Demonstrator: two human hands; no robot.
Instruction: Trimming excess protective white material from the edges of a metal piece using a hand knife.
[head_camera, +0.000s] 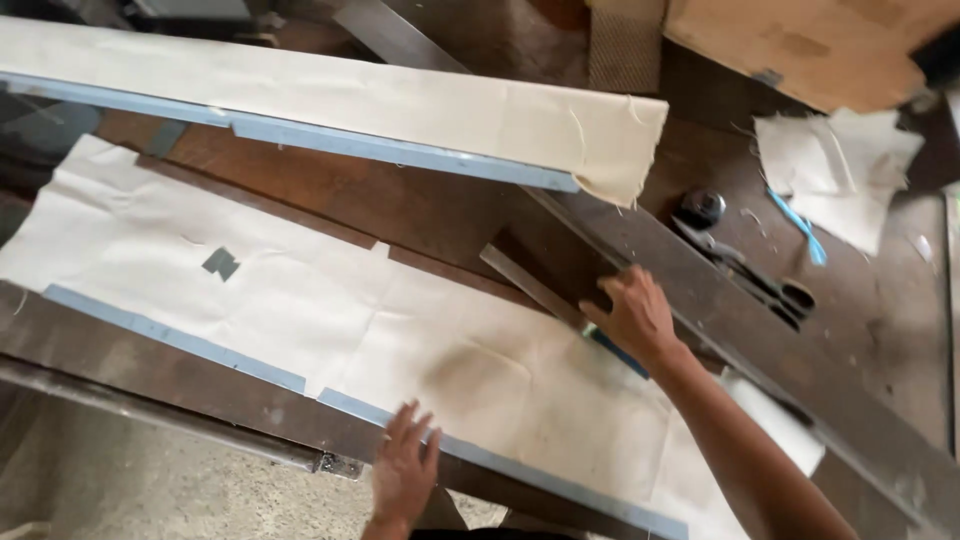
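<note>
The left hand (405, 468) lies flat and released on the cream cloth (330, 320) at the near table (420, 205) edge. The right hand (632, 315) presses its far corner; its fingers are hidden, so I cannot tell the grip.

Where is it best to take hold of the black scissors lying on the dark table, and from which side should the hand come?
Probably at the looped handles of the black scissors, which point toward the right edge of the table. Come from above and the right: the blades run up-left toward a small round black thing, and the handle end lies free.
</note>
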